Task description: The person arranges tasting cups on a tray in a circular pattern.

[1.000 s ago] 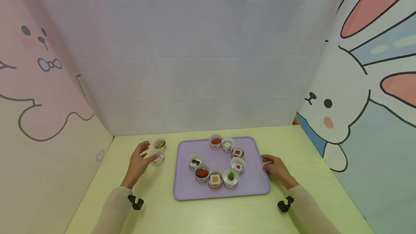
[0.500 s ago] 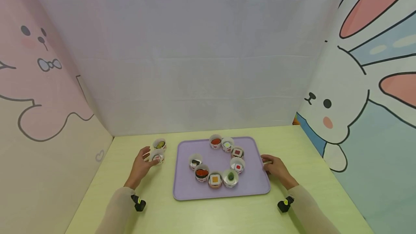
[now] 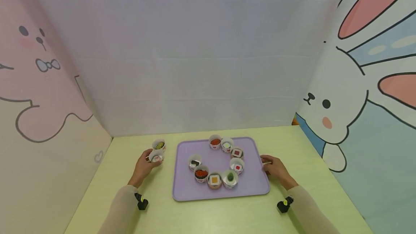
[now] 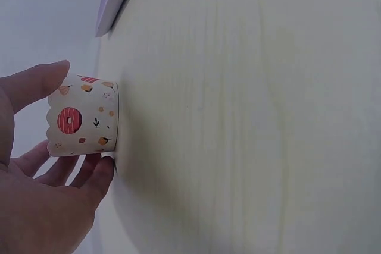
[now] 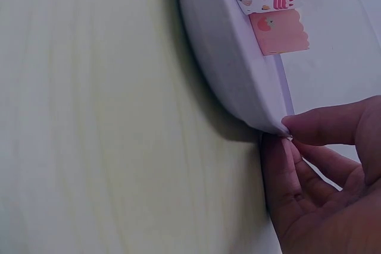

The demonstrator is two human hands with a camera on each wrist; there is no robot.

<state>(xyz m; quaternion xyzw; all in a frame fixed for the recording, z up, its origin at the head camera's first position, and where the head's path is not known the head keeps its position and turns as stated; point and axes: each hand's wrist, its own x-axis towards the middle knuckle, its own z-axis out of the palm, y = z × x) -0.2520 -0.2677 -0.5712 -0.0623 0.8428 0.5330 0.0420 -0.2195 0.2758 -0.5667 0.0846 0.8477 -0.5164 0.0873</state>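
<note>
My left hand (image 3: 142,166) grips a small white paper baking cup (image 4: 83,117) with a donut print, thumb on one side and fingers on the other. A piece of toy sushi sits inside, mostly hidden in the head view. Whether the cup touches the table I cannot tell. Just behind it stands another paper cup (image 3: 159,145) with a green filling. On the other side, my right hand (image 3: 277,169) pinches the right rim of the lilac tray (image 3: 256,187), its thumb on the rim and fingers below, as the right wrist view shows.
Several paper cups stand on the tray in a curve, among them a pink one with a yellow square (image 3: 214,180) and one with a red filling (image 3: 215,142). A white cloth wall (image 3: 201,82) rises behind the pale yellow table (image 3: 195,216). Rabbit-printed cloths flank both sides.
My left hand has come right and slightly down to the nearer cup, and its fingers have closed round it. The cup has shifted slightly left. The right hand stays on the tray rim.
</note>
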